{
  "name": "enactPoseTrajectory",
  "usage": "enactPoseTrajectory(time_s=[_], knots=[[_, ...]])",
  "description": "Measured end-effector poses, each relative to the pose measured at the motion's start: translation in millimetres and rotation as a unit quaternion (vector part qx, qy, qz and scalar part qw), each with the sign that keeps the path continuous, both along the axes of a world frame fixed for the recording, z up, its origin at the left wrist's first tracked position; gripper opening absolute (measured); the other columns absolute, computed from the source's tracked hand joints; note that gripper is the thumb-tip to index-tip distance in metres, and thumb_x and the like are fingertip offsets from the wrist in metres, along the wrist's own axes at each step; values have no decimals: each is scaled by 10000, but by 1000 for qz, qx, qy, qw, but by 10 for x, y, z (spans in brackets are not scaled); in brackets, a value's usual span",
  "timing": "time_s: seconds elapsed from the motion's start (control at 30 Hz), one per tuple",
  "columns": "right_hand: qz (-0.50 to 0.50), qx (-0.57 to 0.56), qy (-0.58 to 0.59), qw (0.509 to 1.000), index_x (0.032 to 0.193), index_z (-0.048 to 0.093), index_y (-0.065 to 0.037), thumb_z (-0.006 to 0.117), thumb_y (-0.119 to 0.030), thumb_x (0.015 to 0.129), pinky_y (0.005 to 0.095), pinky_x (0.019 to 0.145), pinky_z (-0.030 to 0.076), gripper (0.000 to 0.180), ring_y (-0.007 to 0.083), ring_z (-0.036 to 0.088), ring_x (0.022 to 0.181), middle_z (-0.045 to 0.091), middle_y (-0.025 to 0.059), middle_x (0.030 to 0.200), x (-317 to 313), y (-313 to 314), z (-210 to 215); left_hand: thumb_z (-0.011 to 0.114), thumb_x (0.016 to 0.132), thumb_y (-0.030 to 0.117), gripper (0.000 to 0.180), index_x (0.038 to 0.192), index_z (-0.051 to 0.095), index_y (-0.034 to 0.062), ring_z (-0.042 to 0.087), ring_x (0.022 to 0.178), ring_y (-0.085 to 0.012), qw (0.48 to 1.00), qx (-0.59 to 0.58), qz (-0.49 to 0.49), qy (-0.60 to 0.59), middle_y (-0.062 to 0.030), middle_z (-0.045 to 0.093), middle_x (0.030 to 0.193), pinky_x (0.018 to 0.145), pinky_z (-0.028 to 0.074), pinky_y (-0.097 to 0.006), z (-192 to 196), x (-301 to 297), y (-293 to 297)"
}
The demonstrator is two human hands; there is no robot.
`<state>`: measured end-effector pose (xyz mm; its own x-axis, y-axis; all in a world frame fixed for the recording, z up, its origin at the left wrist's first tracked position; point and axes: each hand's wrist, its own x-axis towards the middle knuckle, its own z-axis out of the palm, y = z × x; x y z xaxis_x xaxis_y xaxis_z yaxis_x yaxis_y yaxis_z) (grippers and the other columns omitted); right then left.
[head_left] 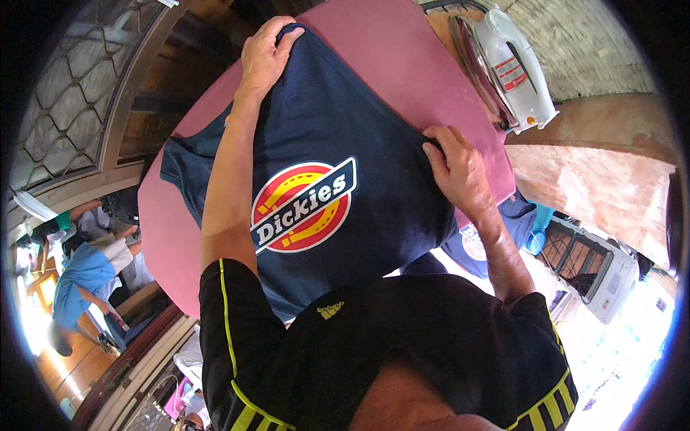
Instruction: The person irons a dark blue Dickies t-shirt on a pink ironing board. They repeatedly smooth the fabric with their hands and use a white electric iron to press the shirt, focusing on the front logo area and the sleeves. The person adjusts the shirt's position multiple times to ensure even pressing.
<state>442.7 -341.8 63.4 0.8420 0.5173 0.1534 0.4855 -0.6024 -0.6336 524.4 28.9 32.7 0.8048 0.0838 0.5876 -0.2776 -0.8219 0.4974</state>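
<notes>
A navy T-shirt [374,136] with a round red, yellow and white print lies spread over a pink padded ironing board [374,43]. My left hand [266,57] pinches its narrow far corner between thumb and fingers, the arm stretched across the cloth. At the shirt's right edge, my right hand [456,169] has its fingers bent and closed on the fabric. The cloth between both hands looks fairly smooth. Part of the shirt's near edge is hidden by my torso.
A white iron [514,72] rests beyond the board's right side, its metal plate turned left. Another dark printed garment [471,244] hangs below my right forearm. A person in blue [79,276] is at the far left. A white appliance [611,284] stands at lower right.
</notes>
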Motion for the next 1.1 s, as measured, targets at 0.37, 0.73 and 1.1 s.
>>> enactPoseTrajectory(time_s=[0.37, 0.73, 1.1], knots=[[-51, 138, 207, 967, 920, 687, -15, 775, 13, 788, 251, 667, 514, 161, 71, 619, 764, 690, 19, 884, 456, -448, 32, 663, 937, 277, 241, 1056, 659, 68, 685, 891, -358, 999, 17, -25, 39, -165, 696, 963, 765, 534, -401, 226, 195, -148], [49, 51, -160, 985, 1000, 656, -20, 738, -47, 794, 440, 832, 519, 223, 358, 638, 907, 655, 144, 896, 596, 92, 152, 699, 895, 332, 275, 999, 672, 78, 677, 921, -359, 993, 113, -24, 23, -140, 699, 982, 779, 537, -435, 150, 305, -186], [216, 102, -273, 932, 1097, 673, -32, 652, -40, 873, 422, 951, 479, 225, 337, 629, 1060, 660, 158, 1114, 1326, 1542, -358, 673, 908, 357, 442, 1241, 603, 75, 574, 1120, -367, 988, 70, 124, 52, -172, 614, 1197, 933, 451, -477, 682, -1237, 49]])
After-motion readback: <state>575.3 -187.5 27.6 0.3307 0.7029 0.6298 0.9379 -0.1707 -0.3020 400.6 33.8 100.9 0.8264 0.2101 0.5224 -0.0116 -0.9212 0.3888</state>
